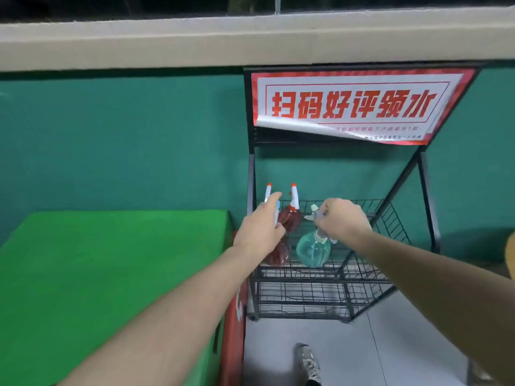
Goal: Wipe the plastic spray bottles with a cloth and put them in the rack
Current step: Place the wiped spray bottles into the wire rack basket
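Nearest in, a shoe (309, 363) stands on the pale floor (390, 358), so the person is right up at the rack (328, 291). To the left sits the green desk (106, 274); no cloth shows anywhere. Both arms reach out over the wire shelf. The left hand (259, 229) has its grip curled round the neck of a red spray bottle (277, 253), forefinger stretched up along the white sprayer, probably to hold it upright at the shelf's front left. The right hand (344, 218) clamps the sprayer head of the teal spray bottle (313, 250), whose base is at shelf level, which looks like setting it down. Behind them a second red bottle (291, 217) already stands, near the green wall (139, 140). Above hangs a red-and-white sign (351, 104), its lower left corner peeling.
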Available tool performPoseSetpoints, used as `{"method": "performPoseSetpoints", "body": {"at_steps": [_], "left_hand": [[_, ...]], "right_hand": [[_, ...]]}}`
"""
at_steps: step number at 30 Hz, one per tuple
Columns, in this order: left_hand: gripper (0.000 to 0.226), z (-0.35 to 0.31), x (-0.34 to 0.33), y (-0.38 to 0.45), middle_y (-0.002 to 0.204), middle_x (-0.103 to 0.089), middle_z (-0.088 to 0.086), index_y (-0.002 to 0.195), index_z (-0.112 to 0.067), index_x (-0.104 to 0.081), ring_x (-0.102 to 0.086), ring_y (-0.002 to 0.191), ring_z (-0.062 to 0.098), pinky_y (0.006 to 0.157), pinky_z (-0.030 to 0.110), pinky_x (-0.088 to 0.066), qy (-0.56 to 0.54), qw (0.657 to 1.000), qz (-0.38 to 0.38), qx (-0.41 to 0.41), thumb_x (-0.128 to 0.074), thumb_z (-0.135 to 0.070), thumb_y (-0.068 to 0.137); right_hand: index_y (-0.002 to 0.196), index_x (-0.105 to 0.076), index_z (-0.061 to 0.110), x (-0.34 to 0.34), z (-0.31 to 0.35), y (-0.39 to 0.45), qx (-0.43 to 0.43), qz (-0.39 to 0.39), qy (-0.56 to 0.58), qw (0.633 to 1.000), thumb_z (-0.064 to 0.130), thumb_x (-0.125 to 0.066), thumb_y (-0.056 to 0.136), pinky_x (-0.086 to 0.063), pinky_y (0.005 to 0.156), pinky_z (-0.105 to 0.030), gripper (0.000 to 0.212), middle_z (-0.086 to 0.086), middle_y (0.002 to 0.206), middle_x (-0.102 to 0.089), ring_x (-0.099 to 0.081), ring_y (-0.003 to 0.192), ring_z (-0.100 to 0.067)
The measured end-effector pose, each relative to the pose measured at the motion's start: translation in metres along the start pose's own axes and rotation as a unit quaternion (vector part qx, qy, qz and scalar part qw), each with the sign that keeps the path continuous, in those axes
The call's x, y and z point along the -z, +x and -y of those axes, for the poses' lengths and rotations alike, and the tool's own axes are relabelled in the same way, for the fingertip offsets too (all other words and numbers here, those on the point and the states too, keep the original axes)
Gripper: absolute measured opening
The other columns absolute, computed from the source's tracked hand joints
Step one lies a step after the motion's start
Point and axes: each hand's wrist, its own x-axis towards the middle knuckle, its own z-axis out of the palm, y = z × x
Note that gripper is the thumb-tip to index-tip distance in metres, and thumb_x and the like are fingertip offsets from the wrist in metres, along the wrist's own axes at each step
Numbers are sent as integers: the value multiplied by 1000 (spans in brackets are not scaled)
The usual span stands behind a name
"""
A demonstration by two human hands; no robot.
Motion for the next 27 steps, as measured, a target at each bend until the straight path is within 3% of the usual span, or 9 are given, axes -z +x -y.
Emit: {"method": "performPoseSetpoints", "body": {"at_steps": [4,7,13,24,27], "left_hand": [[55,1,-33,37,110,-61,7,144,-22,-34,-63,76,30,62,38,-48,-13,998,-3,63,-57,-9,95],[44,6,-58,60,90,-60,2,132,-19,-42,-65,72,27,61,40,-52,-7,993,2,119,-59,-10,94],[32,18,-91,98,112,-60,7,126,-13,-48,-63,83,27,70,36,-51,40,984,31,173,-59,-13,96],[38,44,-118,127,107,-55,5,132,-16,-47,-62,83,26,70,38,-54,46,973,38,221,-60,-16,96],[39,48,-122,129,106,-53,5,133,-17,-47,-58,79,24,64,31,-45,42,974,40,218,-59,-15,97]], "right_hand": [[93,-65,15,-19,-15,42,-5,20,50,999,22,-53,94,-58,73,-34,15,-3,81,-74,-70,80,-24],[93,-60,19,-37,-24,69,0,39,91,995,23,-58,90,-58,76,-36,7,0,85,-71,-67,83,-22],[95,-59,17,-72,-34,113,4,64,129,990,26,-59,92,-55,73,-34,10,-2,90,-69,-65,85,-28],[99,-51,16,-107,-38,140,-3,89,165,982,22,-60,92,-43,62,-31,13,2,82,-61,-61,77,-27],[103,-47,17,-111,-35,144,7,98,173,980,23,-60,93,-43,60,-30,18,3,82,-61,-62,75,-25]]}}
